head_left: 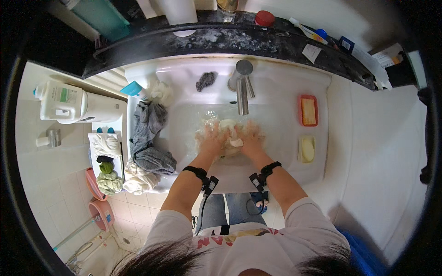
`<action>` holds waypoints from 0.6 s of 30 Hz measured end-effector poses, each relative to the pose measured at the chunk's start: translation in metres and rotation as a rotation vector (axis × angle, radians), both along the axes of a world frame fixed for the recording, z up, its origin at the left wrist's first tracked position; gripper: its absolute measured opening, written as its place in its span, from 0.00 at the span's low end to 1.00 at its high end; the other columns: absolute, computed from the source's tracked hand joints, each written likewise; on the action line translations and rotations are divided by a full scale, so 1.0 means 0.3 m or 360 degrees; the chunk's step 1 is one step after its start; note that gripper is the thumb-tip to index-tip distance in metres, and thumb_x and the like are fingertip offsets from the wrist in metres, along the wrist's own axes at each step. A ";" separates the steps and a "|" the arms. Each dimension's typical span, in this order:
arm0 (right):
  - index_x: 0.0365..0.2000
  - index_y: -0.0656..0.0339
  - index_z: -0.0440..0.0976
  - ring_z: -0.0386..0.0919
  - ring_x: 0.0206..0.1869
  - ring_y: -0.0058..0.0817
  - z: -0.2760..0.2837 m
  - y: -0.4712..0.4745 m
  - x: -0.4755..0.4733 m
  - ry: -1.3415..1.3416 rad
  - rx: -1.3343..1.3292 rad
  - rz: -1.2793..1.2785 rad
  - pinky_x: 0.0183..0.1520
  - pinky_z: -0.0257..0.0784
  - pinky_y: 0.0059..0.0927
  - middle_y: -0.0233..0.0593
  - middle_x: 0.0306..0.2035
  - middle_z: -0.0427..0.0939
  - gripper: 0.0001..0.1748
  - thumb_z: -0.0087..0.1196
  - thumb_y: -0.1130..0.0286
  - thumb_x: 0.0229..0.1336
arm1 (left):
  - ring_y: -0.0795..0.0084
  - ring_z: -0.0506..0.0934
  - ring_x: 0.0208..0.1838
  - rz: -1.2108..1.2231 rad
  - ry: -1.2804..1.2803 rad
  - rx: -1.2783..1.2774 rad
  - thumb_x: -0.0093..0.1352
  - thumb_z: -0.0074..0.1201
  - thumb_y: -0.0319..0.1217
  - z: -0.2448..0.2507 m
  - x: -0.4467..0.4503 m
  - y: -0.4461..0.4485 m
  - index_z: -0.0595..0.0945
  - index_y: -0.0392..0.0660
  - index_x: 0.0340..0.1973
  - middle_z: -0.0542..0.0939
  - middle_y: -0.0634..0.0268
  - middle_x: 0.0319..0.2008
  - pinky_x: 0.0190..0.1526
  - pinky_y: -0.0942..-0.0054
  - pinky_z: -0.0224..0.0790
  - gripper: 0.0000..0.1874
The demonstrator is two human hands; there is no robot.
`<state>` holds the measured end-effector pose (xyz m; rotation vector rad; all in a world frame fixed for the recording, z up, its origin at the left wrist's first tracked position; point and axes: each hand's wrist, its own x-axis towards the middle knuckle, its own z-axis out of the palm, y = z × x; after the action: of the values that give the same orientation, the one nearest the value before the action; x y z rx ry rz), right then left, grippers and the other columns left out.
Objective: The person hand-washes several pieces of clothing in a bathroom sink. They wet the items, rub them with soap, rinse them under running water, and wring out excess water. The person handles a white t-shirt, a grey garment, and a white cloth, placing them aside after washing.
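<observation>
Both my hands are down in the water of a white washbasin (pixel 283 79). A pale wet cloth (pixel 228 129) lies between them, partly under the surface. My left hand (pixel 210 139) touches the water left of the cloth, its fingers blurred by splashes. My right hand (pixel 251 138) is at the cloth's right side, fingers spread and partly submerged. Ripples hide whether either hand grips the fabric. Just beyond my hands, the metal faucet (pixel 242 96) points towards me. No stream of water shows from it.
Grey clothing (pixel 148 138) and cream cloth (pixel 140 177) lie on the basin's left rim. A dark scrubber (pixel 206 81) rests behind. Two soap bars, one in a red dish (pixel 299 110), sit at right. Above runs a black shelf (pixel 214 38); a white jug (pixel 60 101) stands left.
</observation>
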<state>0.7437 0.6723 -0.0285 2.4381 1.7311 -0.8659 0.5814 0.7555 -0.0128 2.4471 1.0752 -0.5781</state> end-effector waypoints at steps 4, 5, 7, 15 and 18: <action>0.64 0.28 0.53 0.33 0.70 0.60 -0.008 0.062 -0.006 -0.0118 -0.0225 0.0110 0.60 0.38 0.79 0.40 0.71 0.34 0.36 0.53 0.51 0.55 | 0.49 0.48 0.72 -0.0075 0.0027 -0.0024 0.62 0.57 0.41 -0.114 0.060 0.032 0.64 0.70 0.63 0.48 0.60 0.70 0.59 0.25 0.42 0.34; 0.63 0.31 0.54 0.35 0.70 0.58 0.000 0.083 0.000 -0.0076 -0.0291 0.0066 0.61 0.38 0.77 0.40 0.71 0.37 0.35 0.52 0.52 0.56 | 0.49 0.48 0.72 -0.0120 0.0041 -0.0048 0.60 0.58 0.41 -0.133 0.087 0.056 0.63 0.71 0.63 0.47 0.60 0.71 0.60 0.28 0.43 0.36; 0.62 0.36 0.59 0.40 0.70 0.52 0.016 0.131 0.015 -0.0133 -0.0419 0.0243 0.63 0.41 0.71 0.40 0.69 0.44 0.31 0.51 0.54 0.58 | 0.49 0.49 0.71 -0.0083 0.0196 -0.0202 0.59 0.59 0.40 -0.150 0.132 0.092 0.63 0.73 0.63 0.48 0.60 0.71 0.62 0.32 0.44 0.37; 0.40 0.54 0.77 0.73 0.47 0.44 -0.117 0.210 0.065 0.0020 -0.0083 0.0007 0.53 0.64 0.50 0.41 0.37 0.78 0.14 0.51 0.68 0.51 | 0.43 0.56 0.67 -0.0071 0.0107 -0.0493 0.61 0.54 0.32 -0.240 0.123 0.162 0.59 0.54 0.66 0.65 0.52 0.62 0.64 0.43 0.46 0.37; 0.39 0.56 0.76 0.72 0.47 0.44 -0.178 0.166 0.109 0.0434 0.0405 -0.0220 0.53 0.65 0.45 0.42 0.40 0.77 0.14 0.55 0.71 0.48 | 0.40 0.61 0.64 0.0178 -0.0935 -0.0726 0.61 0.53 0.31 -0.248 0.019 0.197 0.58 0.46 0.66 0.66 0.47 0.61 0.63 0.49 0.51 0.37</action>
<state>0.7764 0.7221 -0.0818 2.7413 1.8808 -1.1021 0.5870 0.8146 -0.0871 1.9512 0.7284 -0.0383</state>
